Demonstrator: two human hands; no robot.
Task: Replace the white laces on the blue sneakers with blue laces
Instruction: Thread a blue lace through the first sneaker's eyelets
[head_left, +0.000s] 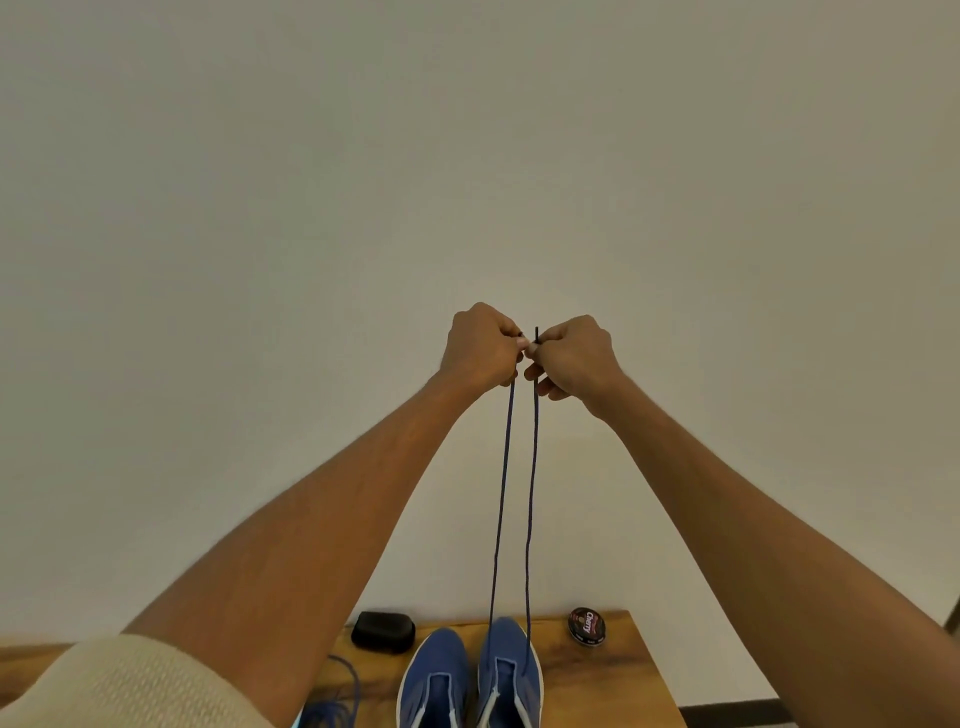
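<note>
Two hands are raised high before the wall, close together. The left hand (480, 345) pinches one end of the blue lace (501, 493), and the right hand (571, 356) pinches the other end, so each grip is closed on the lace. Both strands run down, side by side and taut, to the right sneaker (511, 675), which stands on the worktop (618, 675) just beside the left sneaker (436, 675).

I judge that the lace is light, soft and limp, and that it keeps its line only under tension. The best place to hold it is near the stiff tips, as the hands do now.

A black case (383, 631) and a round polish tin (588, 627) lie behind the sneakers. More blue lace (337, 701) lies at the left. Nothing stands in the way of the strands.
</note>
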